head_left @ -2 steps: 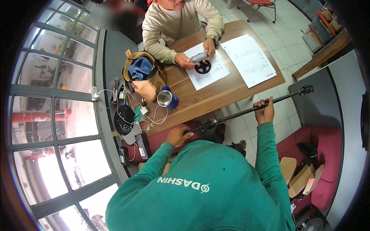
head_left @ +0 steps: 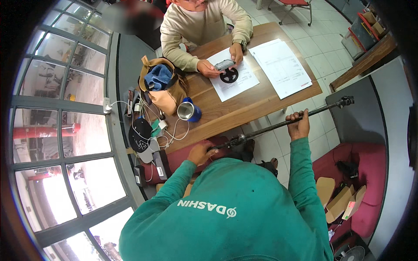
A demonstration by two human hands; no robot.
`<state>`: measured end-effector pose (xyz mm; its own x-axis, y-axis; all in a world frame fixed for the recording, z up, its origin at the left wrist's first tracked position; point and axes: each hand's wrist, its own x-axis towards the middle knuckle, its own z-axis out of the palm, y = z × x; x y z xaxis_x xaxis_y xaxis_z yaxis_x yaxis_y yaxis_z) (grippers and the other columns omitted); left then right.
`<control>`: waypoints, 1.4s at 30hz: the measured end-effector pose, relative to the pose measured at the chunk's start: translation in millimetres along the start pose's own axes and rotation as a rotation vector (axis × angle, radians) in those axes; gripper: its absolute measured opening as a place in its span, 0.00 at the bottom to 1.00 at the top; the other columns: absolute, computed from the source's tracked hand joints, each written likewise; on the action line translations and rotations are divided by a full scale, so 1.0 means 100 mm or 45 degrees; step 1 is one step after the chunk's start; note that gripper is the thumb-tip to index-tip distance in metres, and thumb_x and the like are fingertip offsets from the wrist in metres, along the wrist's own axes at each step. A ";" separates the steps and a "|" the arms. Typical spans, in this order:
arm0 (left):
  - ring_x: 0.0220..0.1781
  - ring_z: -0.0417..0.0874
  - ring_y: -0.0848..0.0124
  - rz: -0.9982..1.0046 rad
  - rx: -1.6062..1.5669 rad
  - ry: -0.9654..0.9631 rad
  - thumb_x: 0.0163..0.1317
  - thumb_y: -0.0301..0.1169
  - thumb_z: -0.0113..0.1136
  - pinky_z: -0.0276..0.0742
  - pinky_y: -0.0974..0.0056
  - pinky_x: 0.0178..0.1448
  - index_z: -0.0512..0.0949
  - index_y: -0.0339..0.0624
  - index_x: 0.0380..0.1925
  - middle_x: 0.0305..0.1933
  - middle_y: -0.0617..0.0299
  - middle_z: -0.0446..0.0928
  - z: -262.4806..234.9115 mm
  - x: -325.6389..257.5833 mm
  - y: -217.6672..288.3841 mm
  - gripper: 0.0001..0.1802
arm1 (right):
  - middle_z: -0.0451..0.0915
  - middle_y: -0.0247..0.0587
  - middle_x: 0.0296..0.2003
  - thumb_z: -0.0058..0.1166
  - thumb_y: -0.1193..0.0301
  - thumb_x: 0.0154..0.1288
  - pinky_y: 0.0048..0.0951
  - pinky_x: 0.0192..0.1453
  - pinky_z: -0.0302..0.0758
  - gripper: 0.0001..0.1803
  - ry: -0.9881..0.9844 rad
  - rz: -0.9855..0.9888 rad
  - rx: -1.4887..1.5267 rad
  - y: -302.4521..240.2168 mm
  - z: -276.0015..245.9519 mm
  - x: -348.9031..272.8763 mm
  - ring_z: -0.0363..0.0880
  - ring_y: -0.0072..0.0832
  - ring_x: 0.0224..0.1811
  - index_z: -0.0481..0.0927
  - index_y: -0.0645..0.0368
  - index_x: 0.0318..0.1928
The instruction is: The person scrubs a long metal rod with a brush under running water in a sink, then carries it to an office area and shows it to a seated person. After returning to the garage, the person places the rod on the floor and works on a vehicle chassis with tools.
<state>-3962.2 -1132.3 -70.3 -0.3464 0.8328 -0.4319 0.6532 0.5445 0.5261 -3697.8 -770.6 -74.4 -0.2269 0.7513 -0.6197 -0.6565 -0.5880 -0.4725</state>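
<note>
We see the left hand [head_left: 200,154] closed on the left end of a dark metal rod [head_left: 268,129], right hand [head_left: 298,127] clamped farther right. Rod slants near-left to far-right, near side of the wooden table [head_left: 230,112]; blue mug [head_left: 194,114] on the table, left.

Left grip [head_left: 200,154] is curled closed, right grip [head_left: 298,125] likewise, positioned farther forward.

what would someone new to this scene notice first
Probably the green sweater filling the bottom centre, then the long dark rod slanting from the left grip up through the right grip and beyond it. Across the wooden table, a person in beige holds a small grey device at the upper middle.
</note>
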 end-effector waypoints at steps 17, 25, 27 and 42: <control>0.42 0.81 0.50 -0.050 0.217 0.346 0.48 0.47 0.77 0.75 0.47 0.45 0.77 0.44 0.32 0.36 0.54 0.79 0.07 -0.03 0.21 0.23 | 0.63 0.30 0.19 0.42 0.48 0.82 0.37 0.39 0.69 0.23 -0.183 0.039 -0.025 -0.06 0.11 -0.04 0.63 0.27 0.21 0.67 0.51 0.33; 0.45 0.81 0.47 -0.043 0.239 0.430 0.46 0.46 0.78 0.75 0.46 0.48 0.77 0.42 0.34 0.38 0.52 0.80 0.19 -0.02 0.10 0.25 | 0.59 0.28 0.16 0.41 0.48 0.82 0.35 0.34 0.67 0.23 -0.220 0.083 0.043 -0.08 0.04 0.07 0.59 0.25 0.18 0.67 0.50 0.32; 0.45 0.81 0.48 -0.074 0.225 0.407 0.46 0.45 0.78 0.75 0.47 0.48 0.78 0.43 0.34 0.39 0.53 0.80 0.19 -0.03 0.11 0.24 | 0.59 0.28 0.17 0.40 0.48 0.82 0.35 0.33 0.67 0.23 -0.204 0.079 0.026 -0.06 0.04 0.08 0.60 0.25 0.19 0.67 0.50 0.32; 0.47 0.84 0.48 -0.132 0.073 0.321 0.50 0.51 0.77 0.78 0.48 0.51 0.82 0.43 0.42 0.43 0.50 0.83 -0.05 0.09 0.03 0.28 | 0.63 0.29 0.22 0.41 0.48 0.82 0.31 0.33 0.67 0.22 -0.065 0.053 -0.006 0.11 0.34 0.11 0.61 0.25 0.22 0.69 0.49 0.35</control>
<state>-3966.5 -1122.7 -69.2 -0.5654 0.7751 -0.2819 0.6397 0.6279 0.4434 -3732.0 -758.7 -64.5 -0.2903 0.7407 -0.6059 -0.6422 -0.6202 -0.4504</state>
